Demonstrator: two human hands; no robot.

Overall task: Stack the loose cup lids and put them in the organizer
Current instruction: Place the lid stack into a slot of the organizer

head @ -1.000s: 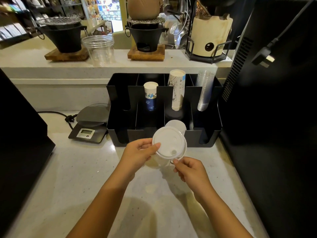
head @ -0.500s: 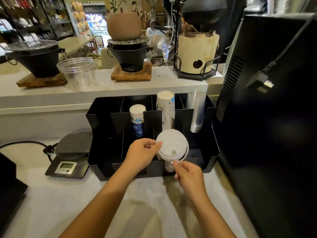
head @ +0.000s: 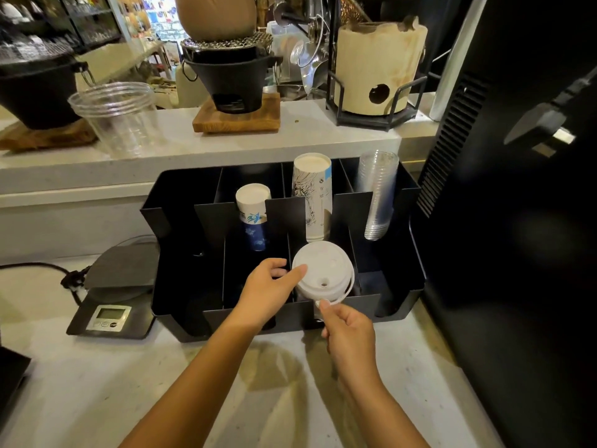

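The stack of lids (head: 323, 274) has travelled forward from above the tabletop (head: 97, 392) to hang over the organizer (head: 181, 305). The left hand (head: 265, 292) pinches its left rim; the right hand (head: 349, 331) nips the near edge. Best lowered level into the front compartment beneath, between the dividers. A scale (head: 109, 295) sits beside; a cluttered shelf (head: 290, 140) runs behind.

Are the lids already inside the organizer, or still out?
Still out. Both hands, left and right, hold the lids above a front slot of the organizer.
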